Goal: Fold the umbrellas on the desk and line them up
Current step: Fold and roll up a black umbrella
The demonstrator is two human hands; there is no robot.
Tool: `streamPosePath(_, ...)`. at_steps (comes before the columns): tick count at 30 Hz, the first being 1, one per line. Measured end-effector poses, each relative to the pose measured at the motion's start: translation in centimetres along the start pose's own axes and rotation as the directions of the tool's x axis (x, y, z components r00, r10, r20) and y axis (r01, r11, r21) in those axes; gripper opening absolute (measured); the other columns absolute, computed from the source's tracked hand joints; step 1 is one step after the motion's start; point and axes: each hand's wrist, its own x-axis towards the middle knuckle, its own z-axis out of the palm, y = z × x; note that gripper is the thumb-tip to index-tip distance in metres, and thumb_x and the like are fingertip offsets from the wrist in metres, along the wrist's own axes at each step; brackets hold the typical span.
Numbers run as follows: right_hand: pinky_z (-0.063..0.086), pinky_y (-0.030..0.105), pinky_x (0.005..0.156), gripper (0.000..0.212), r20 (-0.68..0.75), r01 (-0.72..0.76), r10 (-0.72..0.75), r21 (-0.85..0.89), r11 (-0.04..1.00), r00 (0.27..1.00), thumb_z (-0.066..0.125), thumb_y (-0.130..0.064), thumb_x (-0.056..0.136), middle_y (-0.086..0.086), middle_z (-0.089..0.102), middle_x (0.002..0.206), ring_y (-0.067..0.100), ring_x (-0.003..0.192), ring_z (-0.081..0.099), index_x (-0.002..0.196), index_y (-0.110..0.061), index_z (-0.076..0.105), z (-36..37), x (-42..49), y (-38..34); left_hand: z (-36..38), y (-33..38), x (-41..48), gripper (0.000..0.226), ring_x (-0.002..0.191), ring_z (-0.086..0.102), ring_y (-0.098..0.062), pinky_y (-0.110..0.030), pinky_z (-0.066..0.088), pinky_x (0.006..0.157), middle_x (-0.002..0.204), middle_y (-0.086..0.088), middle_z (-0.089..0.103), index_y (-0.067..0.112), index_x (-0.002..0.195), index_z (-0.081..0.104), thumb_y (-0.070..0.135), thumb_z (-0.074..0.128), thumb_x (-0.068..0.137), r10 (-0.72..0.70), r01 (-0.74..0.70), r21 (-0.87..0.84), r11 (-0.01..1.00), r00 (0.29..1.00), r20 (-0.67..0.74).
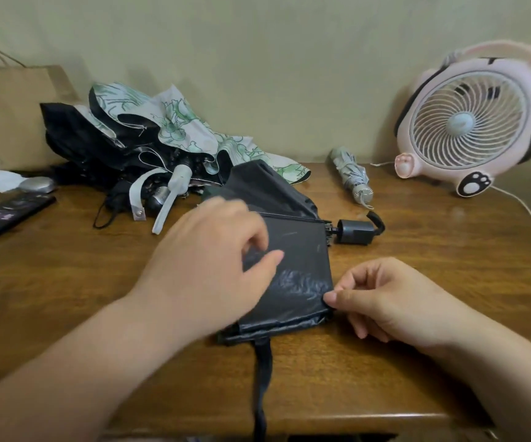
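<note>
1. Dead centre of the frame, on the bench [417, 362], sits the black umbrella [289, 275]. It's collapsed, but the canopy is loose. Its handle [355, 231] points toward the right of the frame, and its closing strap [262, 378] trails down to the bottom edge.
2. My left hand [213, 263] is on top of the canopy's left half with the fingers curled. Thumb and forefinger look like they're nipping a fold of cloth, but it's motion-blurred, so I wouldn't swear to the pinch. My read is that it's pinning the panel so the pleat doesn't slide around.
3. My right hand [385, 301] is at the panel's lower right corner. Thumb and forefinger pinch the fabric edge and the other fingers are tucked in loosely. I reckon that's to pull the corner taut so the panel lies smooth before it gets wrapped.
4. So the umbrella is between the hands, under the left one and touching the right one's fingertips. Neither hand touches the handle, which is just above the right hand in the frame.
5. Upper left, a floral umbrella [174, 122] and another dark umbrella [75, 135] are heaped unfolded near a paper bag [18, 106]. A small grey umbrella [351, 173] lies rolled up right of centre, near the pink fan [468, 122]. Probably the start of the line.
</note>
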Motion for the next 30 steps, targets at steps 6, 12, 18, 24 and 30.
streamPosePath(6, 0.039, 0.023, 0.045, 0.026, -0.086, -0.027, 0.018, -0.098, 0.995, 0.996, 0.07, -0.032, 0.095, 0.007, 0.066, 0.056, 0.015, 0.044, 0.047, 0.079, -0.012, 0.072, 0.6, -0.2, -0.2, 4.2, -2.3, 6.7, 0.094, 0.158, -0.009, -0.022, -0.056, -0.002, 0.127, 0.173, 0.002, 0.0, 0.033, 0.163, 0.007, 0.087, 0.02, 0.087, -0.167, -0.054, 0.318, 0.947, 0.762, 0.625)
streamPosePath(12, 0.052, 0.024, 0.053, 0.022, -0.204, -0.055, -0.039, -0.44, 0.896, 0.978, 0.068, -0.044, 0.093, -0.006, 0.071, 0.067, 0.006, 0.054, 0.06, 0.082, -0.025, 0.07, 0.6, -0.7, -1.3, 6.8, -4.8, 4.9, 0.109, 0.155, -0.022, -0.017, -0.058, -0.009, 0.125, 0.17, 0.009, -0.016, 0.037, 0.161, -0.014, 0.097, 0.004, 0.071, -0.102, -0.064, 0.263, 0.963, 0.813, 0.573)
streamPosePath(18, 0.049, 0.034, 0.082, 0.03, -0.224, 0.269, -0.624, -0.758, 0.594, 0.748, 0.059, -0.046, 0.094, -0.013, 0.061, 0.101, 0.011, 0.101, 0.057, 0.118, -0.03, 0.06, 1.8, 3.4, -4.5, 7.5, -6.7, 5.3, 0.116, 0.155, -0.02, -0.011, -0.053, -0.013, 0.125, 0.17, 0.012, -0.014, 0.039, 0.161, -0.01, 0.103, 0.01, 0.067, 0.016, -0.113, 0.152, 0.982, 0.85, 0.527)
streamPosePath(24, 0.032, 0.039, 0.118, 0.057, 0.019, 0.39, -0.623, -0.795, 0.465, 0.782, 0.034, -0.051, 0.102, 0.006, 0.051, 0.141, 0.025, 0.139, 0.041, 0.145, -0.016, 0.048, 3.3, 10.1, -2.9, 6.8, -7.1, 5.4, 0.096, 0.154, -0.016, -0.004, -0.048, -0.014, 0.126, 0.166, 0.021, -0.008, 0.034, 0.163, -0.003, 0.078, 0.034, 0.085, 0.147, -0.173, 0.004, 0.985, 0.851, 0.504)
streamPosePath(30, 0.002, 0.039, 0.128, 0.087, 0.136, 0.387, -0.514, -0.821, 0.419, 0.847, 0.017, -0.074, 0.095, 0.006, 0.004, 0.172, 0.016, 0.158, -0.004, 0.164, -0.022, 0.004, 3.3, 9.6, -0.2, 6.2, -6.8, 4.1, 0.092, 0.151, -0.03, -0.004, -0.035, -0.013, 0.126, 0.169, 0.009, -0.021, 0.024, 0.163, -0.012, 0.067, 0.034, 0.096, 0.148, -0.192, 0.01, 0.981, 0.789, 0.596)
